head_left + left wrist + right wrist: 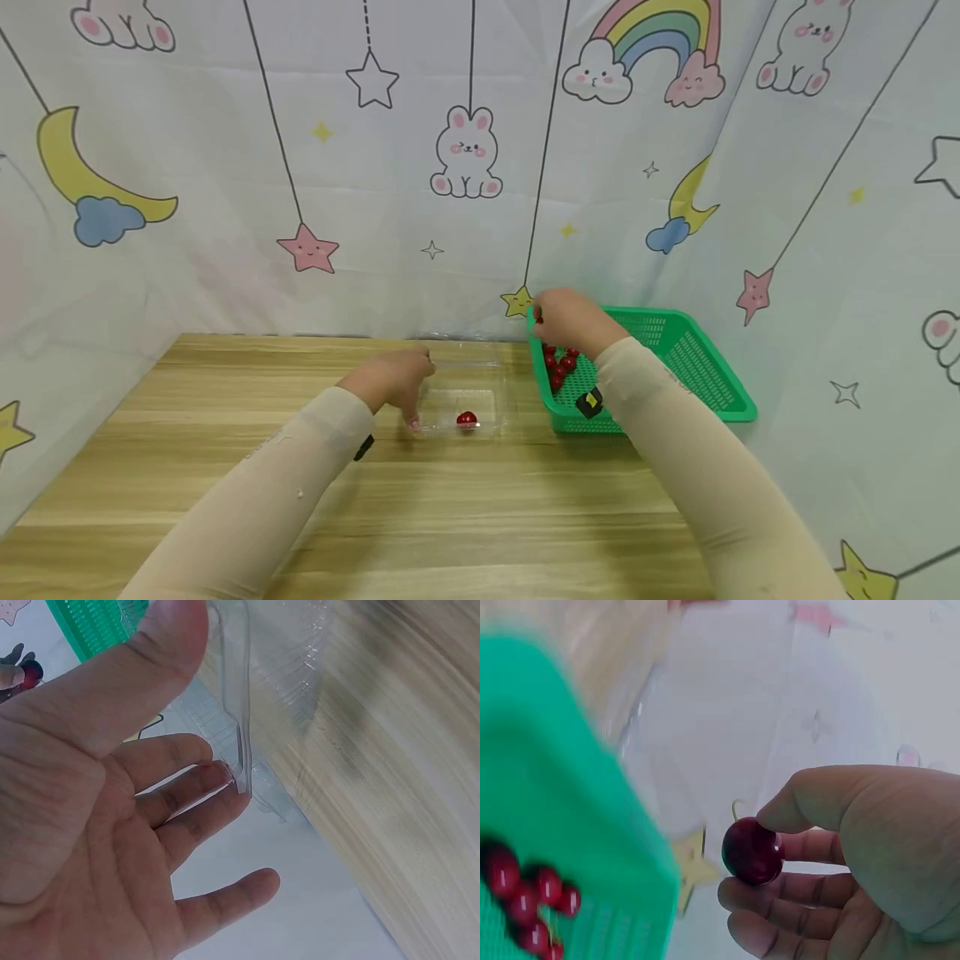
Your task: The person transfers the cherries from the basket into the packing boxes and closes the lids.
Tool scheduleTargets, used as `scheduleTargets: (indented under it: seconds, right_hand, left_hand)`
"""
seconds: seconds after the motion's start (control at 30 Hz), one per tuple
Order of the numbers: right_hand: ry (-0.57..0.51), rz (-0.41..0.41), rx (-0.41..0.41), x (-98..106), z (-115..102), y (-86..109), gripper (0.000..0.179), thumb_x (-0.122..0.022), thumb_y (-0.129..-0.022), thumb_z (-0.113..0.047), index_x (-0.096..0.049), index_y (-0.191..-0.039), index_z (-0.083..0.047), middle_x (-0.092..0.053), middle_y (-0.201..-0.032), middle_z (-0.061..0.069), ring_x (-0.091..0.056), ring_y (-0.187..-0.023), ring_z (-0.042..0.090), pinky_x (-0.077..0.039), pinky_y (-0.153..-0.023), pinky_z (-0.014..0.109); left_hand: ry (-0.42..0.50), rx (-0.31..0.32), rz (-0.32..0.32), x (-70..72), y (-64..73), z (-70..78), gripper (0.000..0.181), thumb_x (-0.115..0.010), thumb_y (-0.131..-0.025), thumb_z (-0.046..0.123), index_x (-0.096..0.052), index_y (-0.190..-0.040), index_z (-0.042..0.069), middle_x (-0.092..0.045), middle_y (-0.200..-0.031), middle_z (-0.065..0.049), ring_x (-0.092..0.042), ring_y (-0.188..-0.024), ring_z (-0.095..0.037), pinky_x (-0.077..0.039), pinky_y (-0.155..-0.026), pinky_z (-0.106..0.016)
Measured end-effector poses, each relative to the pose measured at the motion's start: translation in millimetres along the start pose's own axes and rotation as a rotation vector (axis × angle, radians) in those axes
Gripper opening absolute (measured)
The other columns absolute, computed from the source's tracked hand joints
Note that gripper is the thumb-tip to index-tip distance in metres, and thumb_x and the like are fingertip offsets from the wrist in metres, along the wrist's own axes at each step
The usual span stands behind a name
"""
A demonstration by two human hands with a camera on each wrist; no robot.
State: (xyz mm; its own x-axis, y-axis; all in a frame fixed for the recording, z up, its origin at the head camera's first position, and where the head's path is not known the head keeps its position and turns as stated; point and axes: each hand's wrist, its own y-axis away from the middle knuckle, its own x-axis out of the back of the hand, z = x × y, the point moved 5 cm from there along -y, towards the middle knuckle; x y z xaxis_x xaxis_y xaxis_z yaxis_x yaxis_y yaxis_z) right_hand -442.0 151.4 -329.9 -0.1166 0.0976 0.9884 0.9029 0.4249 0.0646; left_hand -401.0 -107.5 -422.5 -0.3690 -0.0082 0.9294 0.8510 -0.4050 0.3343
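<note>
My left hand (390,379) holds the left side of a clear plastic box (483,400), thumb at its near corner and fingers toward the back. In the left wrist view, bent fingertips touch the box's thin rim (234,697). Inside the box, near its front wall, lies red fruit (467,419) that looks like a cherry. Above the left edge of a green basket, my right hand (568,319) pinches a dark red cherry (751,851) between thumb and fingers. Its thin stem shows in the right wrist view. Several more cherries (557,368) lie in the basket's left part.
The green basket (708,354) stands at the back right of the wooden table (480,517), close to the box. A white cloth (390,192) printed with stars, rabbits and moons hangs behind and at the right.
</note>
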Motion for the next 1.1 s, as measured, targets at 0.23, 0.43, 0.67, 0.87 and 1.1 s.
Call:
scheduleTargets:
  seconds: [0.23,0.43,0.67,0.87,1.1]
  right_hand:
    - [-0.008,-0.015,0.109,-26,-52,3.4,0.016,-0.066,-0.112,-0.012,-0.077,-0.12,-0.004,-0.078,-0.106,0.011,-0.059,-0.076,0.016,-0.054,-0.077,0.034]
    - [-0.002,-0.062,0.195,-60,-79,-0.4,0.01,-0.071,-0.111,-0.012,-0.079,-0.112,-0.007,-0.078,-0.102,0.007,-0.057,-0.075,0.014,-0.055,-0.076,0.033]
    - [-0.048,-0.085,0.23,-99,-93,-11.1,0.014,-0.077,-0.11,-0.018,-0.081,-0.119,-0.009,-0.082,-0.111,0.006,-0.072,-0.092,0.017,-0.067,-0.091,0.039]
    - [-0.112,-0.083,0.246,-123,-105,-18.0,0.014,-0.08,-0.109,-0.021,-0.082,-0.118,-0.011,-0.083,-0.113,0.003,-0.074,-0.095,0.014,-0.067,-0.091,0.035]
    - [-0.141,-0.083,0.265,-141,-108,-20.9,0.009,-0.081,-0.108,-0.02,-0.082,-0.115,-0.015,-0.084,-0.114,0.001,-0.075,-0.095,0.012,-0.067,-0.092,0.034]
  left_hand:
    - [-0.013,-0.007,0.006,1.7,1.2,2.4,0.109,-0.106,-0.078,0.032,-0.054,-0.169,0.004,-0.045,-0.178,-0.02,-0.05,-0.162,-0.044,-0.049,-0.129,-0.062]
    - [-0.033,-0.005,-0.002,0.9,0.0,2.2,0.109,-0.106,-0.079,0.034,-0.053,-0.169,0.005,-0.047,-0.175,-0.019,-0.054,-0.159,-0.042,-0.052,-0.127,-0.06]
    - [-0.052,-0.01,-0.004,0.7,-1.6,2.1,0.108,-0.107,-0.078,0.035,-0.054,-0.168,0.004,-0.048,-0.174,-0.019,-0.056,-0.157,-0.04,-0.054,-0.125,-0.058]
    - [-0.05,-0.012,0.002,0.9,0.2,1.5,0.108,-0.107,-0.077,0.035,-0.056,-0.167,0.003,-0.046,-0.177,-0.02,-0.055,-0.159,-0.041,-0.054,-0.125,-0.058]
    - [-0.036,-0.01,-0.005,0.9,1.5,0.0,0.107,-0.106,-0.079,0.034,-0.055,-0.168,0.004,-0.042,-0.18,-0.021,-0.052,-0.161,-0.042,-0.052,-0.127,-0.059]
